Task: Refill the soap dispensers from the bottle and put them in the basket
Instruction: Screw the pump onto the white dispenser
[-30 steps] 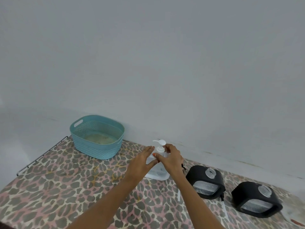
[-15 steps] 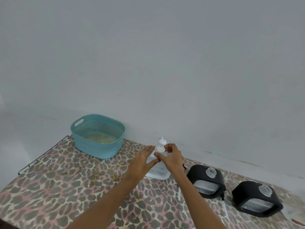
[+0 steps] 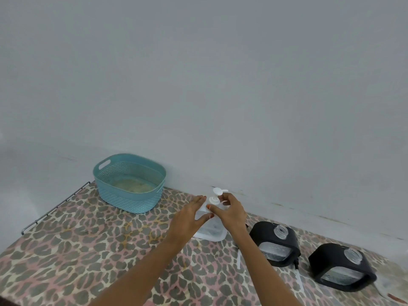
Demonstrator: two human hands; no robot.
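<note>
A clear soap bottle (image 3: 210, 231) with a white pump head (image 3: 217, 192) stands on the leopard-print table (image 3: 88, 250) near the wall. My left hand (image 3: 187, 219) holds the bottle's body from the left, thumb across its front. My right hand (image 3: 231, 212) pinches the pump's collar at the neck. The nozzle points right. Two black soap dispensers (image 3: 276, 244) (image 3: 340, 266) lie to the right, their clear threaded openings uncapped. The teal basket (image 3: 123, 195) sits at the back left, with no dispenser in it.
A grey wall runs close behind the table. A metal rail (image 3: 55, 208) edges the table's left side. Thin white tubes (image 3: 239, 259) lie on the cloth beside the dispensers. A small red object (image 3: 395, 297) shows at the far right edge.
The pump head has turned: its nozzle pointed left a second ago and now points right. Both hands stay on the bottle in nearly the same place.
</note>
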